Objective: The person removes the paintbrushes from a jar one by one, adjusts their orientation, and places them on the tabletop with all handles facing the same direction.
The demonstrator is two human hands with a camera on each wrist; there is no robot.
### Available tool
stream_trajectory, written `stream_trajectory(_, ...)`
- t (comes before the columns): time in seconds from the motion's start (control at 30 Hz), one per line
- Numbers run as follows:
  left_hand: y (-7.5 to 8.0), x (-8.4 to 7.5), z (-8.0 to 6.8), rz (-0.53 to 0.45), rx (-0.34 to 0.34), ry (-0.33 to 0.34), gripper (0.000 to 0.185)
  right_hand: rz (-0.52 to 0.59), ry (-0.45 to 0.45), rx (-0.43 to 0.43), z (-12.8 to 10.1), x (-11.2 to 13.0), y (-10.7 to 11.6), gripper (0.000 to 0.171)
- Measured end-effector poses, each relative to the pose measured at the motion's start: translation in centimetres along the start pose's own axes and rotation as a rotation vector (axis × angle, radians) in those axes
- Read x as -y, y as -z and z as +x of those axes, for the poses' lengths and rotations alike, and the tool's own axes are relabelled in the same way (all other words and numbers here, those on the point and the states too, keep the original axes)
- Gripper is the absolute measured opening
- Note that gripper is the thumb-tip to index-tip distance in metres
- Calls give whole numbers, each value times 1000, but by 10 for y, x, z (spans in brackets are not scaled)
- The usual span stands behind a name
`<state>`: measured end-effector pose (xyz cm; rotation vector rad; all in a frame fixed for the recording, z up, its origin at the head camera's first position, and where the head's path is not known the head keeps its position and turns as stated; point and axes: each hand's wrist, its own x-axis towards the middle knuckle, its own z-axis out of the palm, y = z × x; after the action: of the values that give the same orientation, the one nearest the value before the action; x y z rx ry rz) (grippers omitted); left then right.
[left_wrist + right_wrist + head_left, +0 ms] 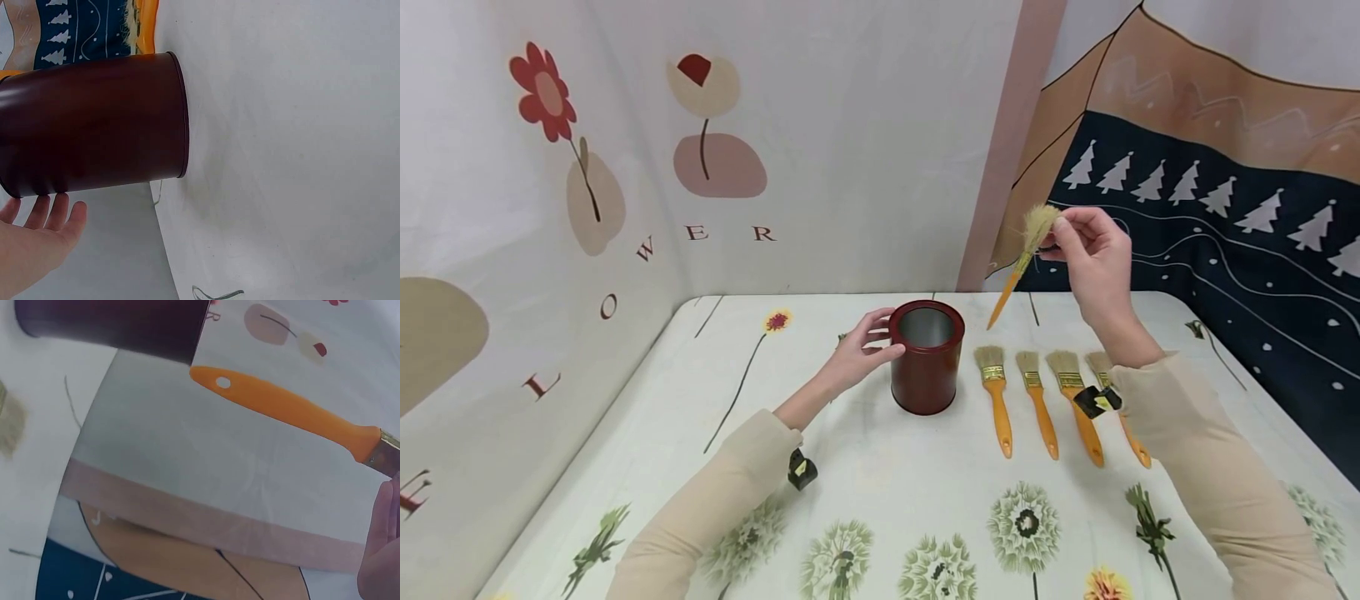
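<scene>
A dark red can (pixel 927 357) with a bare metal inside stands open on the flowered table (pixel 880 492). My left hand (pixel 883 333) cups its left side, thumb in front and fingers near the rim; the left wrist view has my fingers (pixel 39 211) against the can (pixel 94 125). My right hand (pixel 1058 240) is raised to the right of and above the can. It pinches a paintbrush (pixel 1026 254) at the ferrule, bristles up, orange handle (pixel 294 409) slanting down towards the can (pixel 112 322).
Several orange-handled paintbrushes (pixel 1037 400) lie side by side on the table right of the can, bristles away from me; my right sleeve (pixel 1195 433) covers part of the rightmost one. Printed fabric walls (pixel 820 150) close the back and both sides.
</scene>
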<state>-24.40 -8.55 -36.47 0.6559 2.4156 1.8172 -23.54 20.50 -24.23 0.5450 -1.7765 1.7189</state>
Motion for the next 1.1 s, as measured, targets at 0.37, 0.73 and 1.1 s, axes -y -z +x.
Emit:
stream_trajectory(0.37, -1, 1, 0, 5, -14, -2, 60, -246, -92, -36, -3, -7, 19, 15)
stream_trajectory(0.73, 0, -1, 0, -2, 1, 0, 61, -269, -135, -25, -10, -20, 38, 16)
stream_trajectory(1.1, 0, -33, -13, 3, 23, 5, 59, -320, -161, -58, -17, -31, 66, 14)
